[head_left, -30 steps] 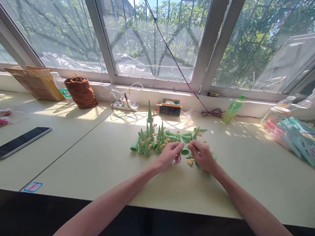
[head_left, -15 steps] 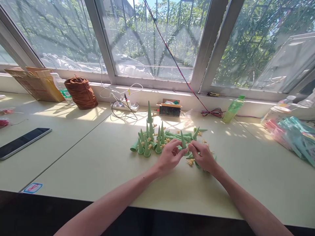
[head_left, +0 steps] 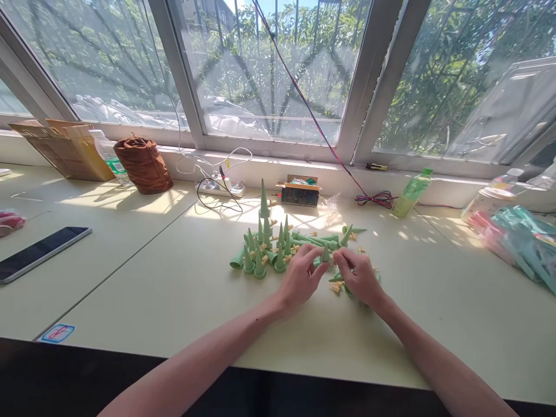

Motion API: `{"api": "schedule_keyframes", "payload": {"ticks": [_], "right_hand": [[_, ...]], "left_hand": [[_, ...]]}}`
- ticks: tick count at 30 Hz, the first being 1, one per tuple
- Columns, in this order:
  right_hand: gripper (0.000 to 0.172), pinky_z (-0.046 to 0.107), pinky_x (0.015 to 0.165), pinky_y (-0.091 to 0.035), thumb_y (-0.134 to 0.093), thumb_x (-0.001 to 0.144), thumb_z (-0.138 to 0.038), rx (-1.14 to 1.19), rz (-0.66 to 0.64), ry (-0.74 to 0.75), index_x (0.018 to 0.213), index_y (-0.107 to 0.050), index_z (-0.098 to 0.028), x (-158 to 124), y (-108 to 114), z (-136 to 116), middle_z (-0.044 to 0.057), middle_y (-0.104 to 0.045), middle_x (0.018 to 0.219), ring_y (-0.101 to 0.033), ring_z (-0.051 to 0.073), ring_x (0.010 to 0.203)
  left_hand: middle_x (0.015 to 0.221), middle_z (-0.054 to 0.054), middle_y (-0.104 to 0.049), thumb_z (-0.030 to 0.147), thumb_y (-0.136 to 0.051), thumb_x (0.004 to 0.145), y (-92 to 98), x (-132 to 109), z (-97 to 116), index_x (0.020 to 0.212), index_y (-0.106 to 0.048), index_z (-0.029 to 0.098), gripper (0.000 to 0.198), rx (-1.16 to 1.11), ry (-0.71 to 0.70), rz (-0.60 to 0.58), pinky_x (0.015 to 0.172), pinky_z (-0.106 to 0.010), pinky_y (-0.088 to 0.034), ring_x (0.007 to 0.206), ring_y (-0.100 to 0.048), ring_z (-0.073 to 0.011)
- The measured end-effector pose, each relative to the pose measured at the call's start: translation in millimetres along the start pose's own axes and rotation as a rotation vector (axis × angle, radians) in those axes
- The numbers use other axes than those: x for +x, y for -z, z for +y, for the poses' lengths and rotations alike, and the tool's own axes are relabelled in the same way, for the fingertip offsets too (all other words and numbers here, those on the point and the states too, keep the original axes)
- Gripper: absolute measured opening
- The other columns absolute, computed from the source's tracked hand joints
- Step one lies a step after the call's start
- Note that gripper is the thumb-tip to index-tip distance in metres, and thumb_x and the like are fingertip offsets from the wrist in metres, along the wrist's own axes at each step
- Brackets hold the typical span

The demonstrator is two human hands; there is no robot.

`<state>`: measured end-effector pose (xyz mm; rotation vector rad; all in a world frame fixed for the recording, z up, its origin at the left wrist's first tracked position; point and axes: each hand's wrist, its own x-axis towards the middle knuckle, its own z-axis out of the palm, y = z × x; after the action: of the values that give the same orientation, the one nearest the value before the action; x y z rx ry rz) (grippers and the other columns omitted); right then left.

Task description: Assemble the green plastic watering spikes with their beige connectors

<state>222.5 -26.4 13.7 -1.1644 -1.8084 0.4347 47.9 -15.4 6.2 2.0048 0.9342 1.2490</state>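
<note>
My left hand (head_left: pixel 304 272) is closed around the base of a green plastic watering spike (head_left: pixel 325 253), whose tapered tip points away from me. Against the right side of that base, my right hand (head_left: pixel 358 275) pinches with thumb and forefinger. Whatever sits between those fingertips is too small and covered to make out. To the left, several green spikes (head_left: pixel 259 265) stand upright on their wide collars, with small yellow valves (head_left: pixel 264 259) at their sides. Green spikes lying flat (head_left: pixel 315 238) are behind my hands. Loose yellow valves (head_left: pixel 335 286) lie just below the held spike.
A small dark box (head_left: pixel 299 195) and a power strip (head_left: pixel 219 185) with cables stand by the window. At right are a green bottle (head_left: pixel 412 194) and plastic bags (head_left: pixel 521 243). A phone (head_left: pixel 43 252), a brown drawstring bag (head_left: pixel 143 165) and a paper bag (head_left: pixel 65 147) occupy the left.
The held spike has tipped, so it looks shorter and its point sits lower. Both hands stay in nearly the same place, still closed at its base.
</note>
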Motion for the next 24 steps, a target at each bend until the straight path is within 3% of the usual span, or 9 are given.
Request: {"api": "schedule_keyframes", "payload": {"ticks": [4, 7, 10, 14, 24], "right_hand": [[0.038, 0.025, 0.048, -0.031, -0.043, 0.102, -0.047, 0.029, 0.064, -0.049, 0.074, -0.05, -0.021, -0.6, 1.8, 3.9, -0.005, -0.041, 0.055, -0.037, 0.012, 0.049], [0.036, 0.025, 0.049, -0.032, -0.044, 0.102, -0.045, 0.043, 0.084, -0.053, 0.077, -0.051, -0.021, -0.7, 3.9, 6.2, -0.004, -0.043, 0.057, -0.039, 0.012, 0.05], [0.033, 0.025, 0.052, -0.033, -0.045, 0.102, -0.041, 0.016, 0.051, -0.001, 0.077, -0.051, -0.021, -0.4, 4.7, 5.4, -0.004, -0.044, 0.059, -0.039, 0.011, 0.052], [0.034, 0.024, 0.053, -0.032, -0.045, 0.101, -0.038, -0.031, -0.003, 0.054, 0.072, -0.048, -0.021, -0.5, 3.5, 4.7, -0.005, -0.04, 0.058, -0.034, 0.011, 0.053], [0.033, 0.023, 0.051, -0.03, -0.046, 0.1, -0.037, -0.016, -0.006, 0.029, 0.072, -0.048, -0.021, 0.0, 2.3, 6.5, -0.006, -0.037, 0.057, -0.033, 0.01, 0.052]], "left_hand": [[0.1, -0.004, -0.061, 0.041, -0.055, 0.096, -0.4, 0.3, 3.7, 0.106, -0.057, 0.019, 0.025, -0.092, 0.121, 0.034, 0.046, -0.02, -0.039, 0.05, -0.044, -0.0047], [0.074, 0.001, -0.06, 0.054, -0.052, 0.095, 1.5, 2.2, 6.5, 0.088, -0.055, 0.018, 0.037, -0.226, 0.275, 0.022, 0.042, -0.02, -0.036, 0.044, -0.046, -0.0058], [0.052, 0.004, -0.05, 0.065, -0.047, 0.093, 4.2, 4.8, 7.8, 0.073, -0.054, 0.017, 0.052, -0.369, 0.409, -0.083, 0.039, -0.021, -0.033, 0.036, -0.043, -0.0074], [0.047, 0.002, -0.052, 0.07, -0.051, 0.088, 6.1, 6.0, 6.9, 0.071, -0.057, 0.016, 0.057, -0.546, 0.538, -0.226, 0.037, -0.022, -0.034, 0.036, -0.044, -0.0092], [0.047, 0.003, -0.053, 0.066, -0.065, 0.081, 7.2, 5.6, 1.4, 0.074, -0.056, 0.016, 0.051, -0.67, 0.511, -0.206, 0.039, -0.02, -0.034, 0.038, -0.044, -0.0079]]}}
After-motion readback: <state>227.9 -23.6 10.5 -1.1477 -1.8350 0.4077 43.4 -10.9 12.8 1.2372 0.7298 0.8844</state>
